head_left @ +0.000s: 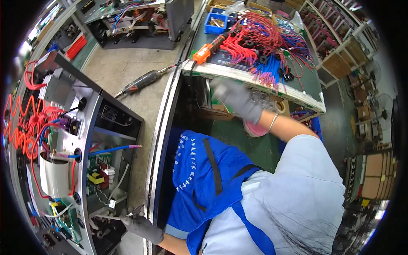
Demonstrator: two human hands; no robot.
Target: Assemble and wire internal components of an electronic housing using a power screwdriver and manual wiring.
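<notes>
My left hand [143,226], in a grey glove, is at the lower left, beside the open metal chassis [94,170]. Its fingers are drawn together, and what they hold is too small to make out. White wires run in the chassis close to the fingertips. A blue cable [108,151] sticks out through the chassis wall. My right hand [238,100], also gloved in grey, is smeared by motion over the opening below the workbench's edge [255,77]; its fingers cannot be read. A pink round container [255,128] sits just below it.
An orange-and-black electric screwdriver [208,51] lies on the bench near bundled red and blue wires [261,36] and a blue bin [216,23]. A dark power screwdriver [142,82] lies across the metal rail [170,91]. Another open chassis [136,25] stands at the far left.
</notes>
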